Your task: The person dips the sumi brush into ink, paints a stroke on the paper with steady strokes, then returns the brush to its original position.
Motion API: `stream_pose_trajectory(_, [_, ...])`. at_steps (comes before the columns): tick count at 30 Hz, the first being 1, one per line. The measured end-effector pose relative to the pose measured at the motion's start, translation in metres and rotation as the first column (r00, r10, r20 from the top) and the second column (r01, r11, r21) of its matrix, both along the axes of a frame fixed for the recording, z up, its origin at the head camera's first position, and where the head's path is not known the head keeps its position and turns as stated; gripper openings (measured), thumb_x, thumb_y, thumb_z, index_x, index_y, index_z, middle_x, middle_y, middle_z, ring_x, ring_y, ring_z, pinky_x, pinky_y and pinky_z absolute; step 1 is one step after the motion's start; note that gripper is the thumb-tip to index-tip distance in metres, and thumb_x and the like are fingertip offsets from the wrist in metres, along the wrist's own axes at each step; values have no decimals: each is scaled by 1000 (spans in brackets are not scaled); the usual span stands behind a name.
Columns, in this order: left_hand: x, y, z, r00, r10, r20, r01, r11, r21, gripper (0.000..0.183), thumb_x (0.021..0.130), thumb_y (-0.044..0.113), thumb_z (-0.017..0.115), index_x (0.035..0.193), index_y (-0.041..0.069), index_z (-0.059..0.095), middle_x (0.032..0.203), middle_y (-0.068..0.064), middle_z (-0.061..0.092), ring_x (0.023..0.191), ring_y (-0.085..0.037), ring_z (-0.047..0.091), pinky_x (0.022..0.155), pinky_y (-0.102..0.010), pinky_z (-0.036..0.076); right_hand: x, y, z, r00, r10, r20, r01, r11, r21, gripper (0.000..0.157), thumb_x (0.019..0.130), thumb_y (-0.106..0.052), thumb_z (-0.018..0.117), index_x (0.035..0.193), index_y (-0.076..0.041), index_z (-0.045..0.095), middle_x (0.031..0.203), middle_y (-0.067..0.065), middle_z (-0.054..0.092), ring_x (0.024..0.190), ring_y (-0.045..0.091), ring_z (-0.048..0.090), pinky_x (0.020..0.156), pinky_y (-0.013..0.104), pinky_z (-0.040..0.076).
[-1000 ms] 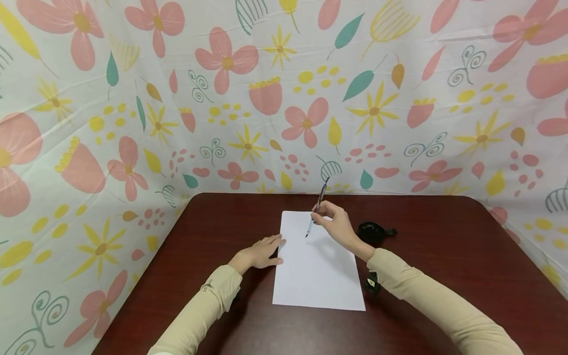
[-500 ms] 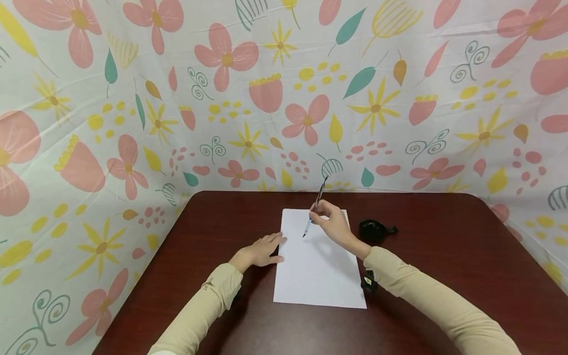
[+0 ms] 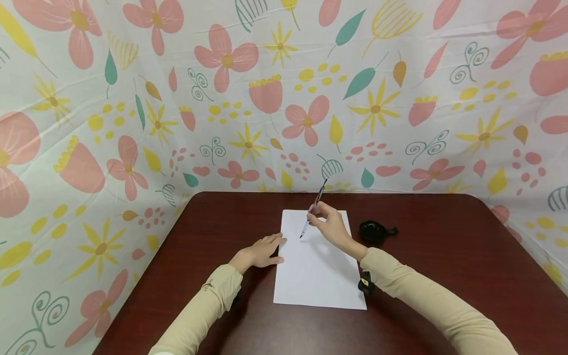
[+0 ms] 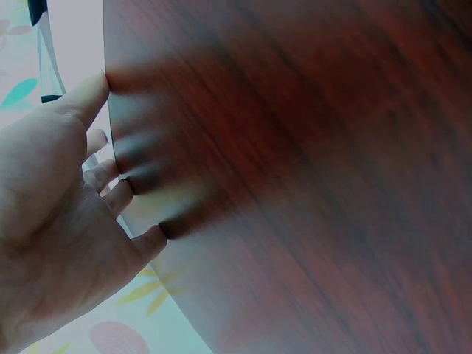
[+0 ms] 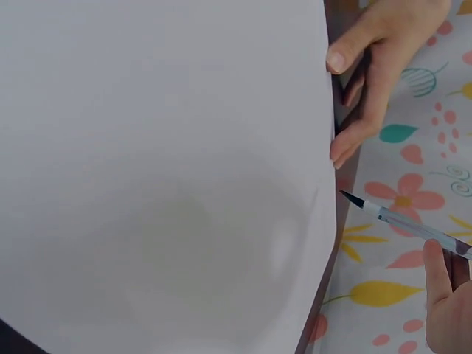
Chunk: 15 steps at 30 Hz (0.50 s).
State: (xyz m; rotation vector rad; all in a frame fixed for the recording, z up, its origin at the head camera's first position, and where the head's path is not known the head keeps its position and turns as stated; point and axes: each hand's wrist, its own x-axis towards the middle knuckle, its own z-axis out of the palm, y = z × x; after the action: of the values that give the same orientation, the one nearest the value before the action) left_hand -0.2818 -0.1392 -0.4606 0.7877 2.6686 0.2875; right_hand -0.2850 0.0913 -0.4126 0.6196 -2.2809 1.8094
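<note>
A person's right hand pinches a brush pen between thumb and fingers near the center of the frame, its barrel tilted with the upper end leaning right and the dark tip pointing down and left. The tip sits below and left of the gripping fingers, over the upper part of a white sheet of paper; in the right wrist view it appears just outside the sheet's edge, at right of frame. Whether it touches the paper cannot be told from the head view.

The left hand, left of center, lies with fingers extended and thumb set apart, the fingertips and thumb touching the sheet's left edge. It holds nothing, and the brush pen is to its right.

The paper lies upright in the frame on a dark reddish-brown table. Just right of the sheet's upper half rests a black rounded object with a short stub pointing right. Beige sleeves enter from the lower left and lower right, a black device showing beneath the right cuff. Floral-printed cloth fills the upper frame.
</note>
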Motion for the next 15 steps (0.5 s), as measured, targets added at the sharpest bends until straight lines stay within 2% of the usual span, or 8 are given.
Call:
stream_pose_trajectory(7, [1,0,-1,1000,0,-1,0,1000,-5,61,94,37,47,144,12,23,153,-10,14,140,-30,18,111,-51,20,1,-2,-5,1000,-3,3,3,999,34,16,87,-3,58,99,7,56,94,26,62,91,39,62,75,37,54])
stream_pose_trajectory(15, [2,0,-1,1000,-9,-22,9,1000,10,60,94,33,48,143,9,24,152,-13,16,139,-32,20,109,-53,21,-16,-1,-30,999,-22,-35,24,998,55,11,88,-9,60,97,-2,58,91,17,65,88,30,64,70,24,55])
